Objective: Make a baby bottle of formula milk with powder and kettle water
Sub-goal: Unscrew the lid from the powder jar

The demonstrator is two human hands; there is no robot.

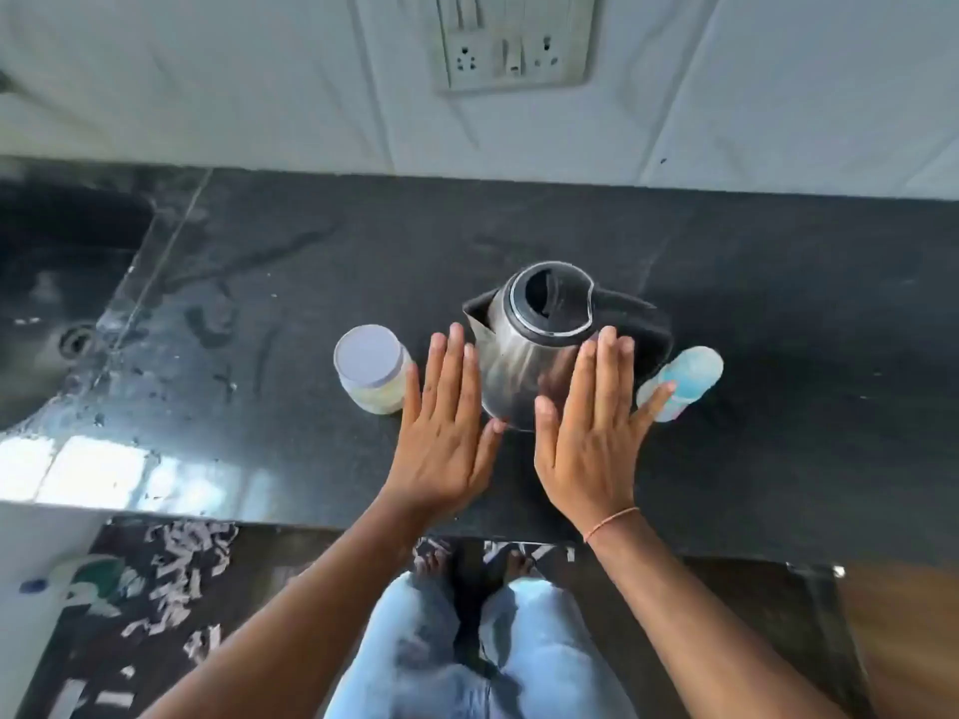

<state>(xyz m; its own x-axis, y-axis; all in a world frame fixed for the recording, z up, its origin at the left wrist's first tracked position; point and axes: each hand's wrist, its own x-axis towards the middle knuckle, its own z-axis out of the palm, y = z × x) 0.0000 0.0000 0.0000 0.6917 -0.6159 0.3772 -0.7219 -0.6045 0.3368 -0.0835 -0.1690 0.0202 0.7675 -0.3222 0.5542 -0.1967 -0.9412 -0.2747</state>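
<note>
A steel kettle (524, 350) with a black lid and black handle stands in the middle of the dark counter (778, 313). To its left is a clear jar (369, 368) with a pale lid and light powder inside. To its right a baby bottle (687, 378) with a blue cap lies or leans on the counter. My left hand (446, 433) is held flat, fingers straight, between the jar and the kettle. My right hand (591, 433) is flat too, in front of the kettle, its little finger overlapping the bottle. Neither hand holds anything.
A dark sink (67, 303) is set into the counter at the far left, with wet patches beside it. A wall socket panel (514, 41) sits above the counter. The counter's front edge runs just below my wrists.
</note>
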